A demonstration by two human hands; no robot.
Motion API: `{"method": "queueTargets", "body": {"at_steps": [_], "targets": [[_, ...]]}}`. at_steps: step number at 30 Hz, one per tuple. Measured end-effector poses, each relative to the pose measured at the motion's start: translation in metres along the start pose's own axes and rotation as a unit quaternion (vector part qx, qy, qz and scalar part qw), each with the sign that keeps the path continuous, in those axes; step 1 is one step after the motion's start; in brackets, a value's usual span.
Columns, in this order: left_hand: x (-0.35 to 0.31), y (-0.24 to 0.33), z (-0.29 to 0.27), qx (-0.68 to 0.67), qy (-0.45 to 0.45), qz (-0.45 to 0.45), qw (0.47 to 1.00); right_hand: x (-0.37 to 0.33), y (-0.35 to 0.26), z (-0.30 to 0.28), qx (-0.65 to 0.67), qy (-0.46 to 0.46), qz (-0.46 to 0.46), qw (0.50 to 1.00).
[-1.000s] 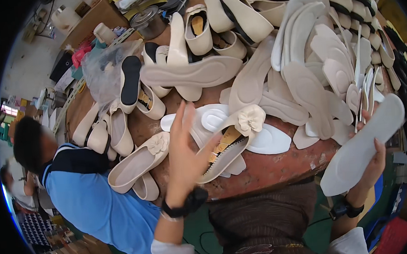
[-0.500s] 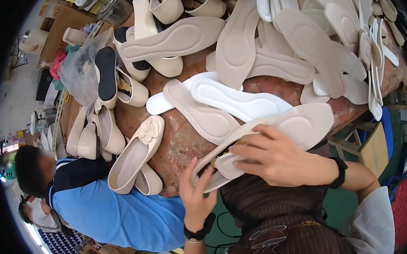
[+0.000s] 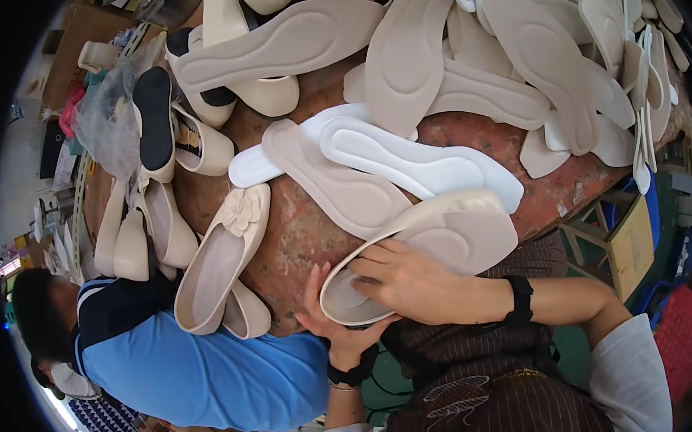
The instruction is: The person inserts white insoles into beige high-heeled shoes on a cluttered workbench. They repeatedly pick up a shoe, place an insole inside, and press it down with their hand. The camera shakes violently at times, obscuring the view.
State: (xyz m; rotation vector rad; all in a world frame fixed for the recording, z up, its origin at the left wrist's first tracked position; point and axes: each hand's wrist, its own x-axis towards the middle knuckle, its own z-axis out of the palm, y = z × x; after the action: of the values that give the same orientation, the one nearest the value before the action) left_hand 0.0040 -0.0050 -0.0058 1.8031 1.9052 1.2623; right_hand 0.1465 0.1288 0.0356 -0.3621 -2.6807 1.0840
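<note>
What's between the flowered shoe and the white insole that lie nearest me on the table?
A beige insole and, nearer the shoe, bare tabletop, as the head view shows.

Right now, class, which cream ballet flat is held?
The ballet flat nearest the pinstriped apron: left hand cups its heel, right hand reaches inside. No hand shows on the others.

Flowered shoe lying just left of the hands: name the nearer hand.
Left. The left hand is right of the flowered shoe, at the heel of the held shoe; the right hand is farther right, fingers inside that shoe.
</note>
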Motion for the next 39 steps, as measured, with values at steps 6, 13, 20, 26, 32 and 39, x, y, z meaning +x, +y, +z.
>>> {"method": "queueTargets", "body": {"at_steps": [6,13,20,26,32,39], "targets": [[0.002,0.001,-0.004,-0.117,-0.007,-0.058,0.991,0.000,0.008,0.016,-0.027,0.033,-0.081,0.996],[0.009,-0.005,-0.009,-0.082,-0.004,-0.075,0.994,0.008,0.005,0.016,-0.030,-0.044,-0.108,0.993],[0.010,0.008,-0.002,-0.128,0.022,-0.148,0.980,-0.025,-0.010,-0.006,-0.206,-0.016,0.024,0.978],[0.006,0.090,0.017,0.049,-0.195,-0.078,0.976,-0.034,0.008,-0.067,-0.313,0.266,0.212,0.887],[0.044,0.131,0.053,0.202,-0.328,0.008,0.923,-0.056,0.005,-0.110,0.038,0.239,0.255,0.936],[0.024,0.130,0.064,0.228,-0.350,0.001,0.909,-0.108,-0.028,-0.046,-0.155,0.106,0.194,0.963]]}}
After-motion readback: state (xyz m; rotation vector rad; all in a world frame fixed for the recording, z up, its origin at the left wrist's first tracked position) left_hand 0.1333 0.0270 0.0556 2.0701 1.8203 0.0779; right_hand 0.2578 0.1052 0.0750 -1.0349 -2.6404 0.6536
